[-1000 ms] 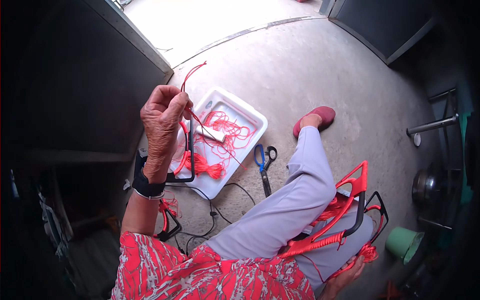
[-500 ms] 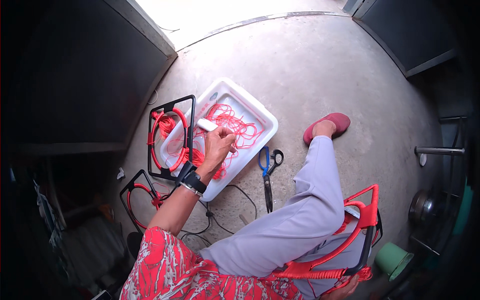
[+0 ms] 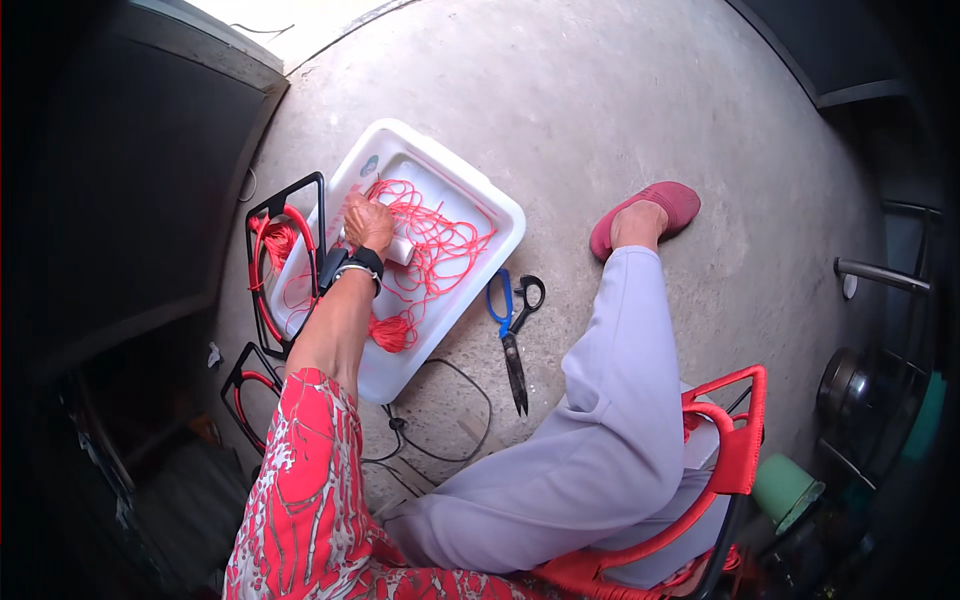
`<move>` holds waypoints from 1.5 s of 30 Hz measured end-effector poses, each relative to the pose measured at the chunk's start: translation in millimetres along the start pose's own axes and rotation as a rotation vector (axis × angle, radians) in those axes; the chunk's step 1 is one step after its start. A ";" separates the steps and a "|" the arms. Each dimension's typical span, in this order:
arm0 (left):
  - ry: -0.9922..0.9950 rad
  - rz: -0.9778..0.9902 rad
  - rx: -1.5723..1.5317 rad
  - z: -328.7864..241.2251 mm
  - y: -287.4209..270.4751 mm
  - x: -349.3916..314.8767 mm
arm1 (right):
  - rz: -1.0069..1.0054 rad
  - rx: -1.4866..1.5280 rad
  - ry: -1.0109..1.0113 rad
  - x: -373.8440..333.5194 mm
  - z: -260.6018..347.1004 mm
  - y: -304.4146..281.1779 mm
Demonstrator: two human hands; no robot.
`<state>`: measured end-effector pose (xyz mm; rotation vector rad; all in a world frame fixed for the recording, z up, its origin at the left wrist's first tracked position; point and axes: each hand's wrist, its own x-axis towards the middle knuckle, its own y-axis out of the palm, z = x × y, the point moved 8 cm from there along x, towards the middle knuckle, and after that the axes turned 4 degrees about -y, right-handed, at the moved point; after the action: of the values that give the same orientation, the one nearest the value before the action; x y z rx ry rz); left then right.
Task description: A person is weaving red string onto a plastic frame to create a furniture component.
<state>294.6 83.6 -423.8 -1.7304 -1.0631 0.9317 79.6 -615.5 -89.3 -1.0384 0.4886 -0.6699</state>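
My left hand (image 3: 368,222) reaches into a white plastic tray (image 3: 505,225), its fingers curled down and mostly hidden beneath the knuckles. Whatever they may grip does not show. Passing close beside the wrist is a white cylindrical thing (image 3: 400,250), partly covered by the hand. Loose red cord (image 3: 440,240) spreads in tangles over the tray floor, and a bundle of red cord (image 3: 392,333) lies at its near side. Against my right thigh leans a black frame wrapped in red cord (image 3: 738,458). My right hand is out of view.
Scissors with one blue and one black handle (image 3: 513,330) lie on the floor right of the tray. Two black frames with red rings (image 3: 322,225) stand on the left. A black cable (image 3: 490,400) loops nearby. A green bucket (image 3: 785,490) stands at the right.
My left hand has moved left and farther into the tray, past the white cylinder. My right hand, earlier at the wrapped frame's lower edge, has left the view. The whole view has shifted.
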 end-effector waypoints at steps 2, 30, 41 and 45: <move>-0.030 -0.001 0.082 27.7 -25.5 16.8 | 0.053 0.008 0.010 11.5 -4.4 14.9; 0.185 0.412 -1.197 -68.3 -306.3 -107.5 | -0.024 0.854 0.155 -1.8 10.5 16.8; 0.455 0.280 -1.092 -93.8 -412.4 -117.1 | 0.080 0.983 0.163 -2.0 18.0 27.2; 0.569 0.268 -1.089 -101.0 -434.0 -109.8 | 0.081 0.987 0.189 -8.0 27.4 26.3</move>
<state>230.5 61.6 30.1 -2.8325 -1.0037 -0.1347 99.1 -583.9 -100.6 -0.0260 0.2922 -0.8097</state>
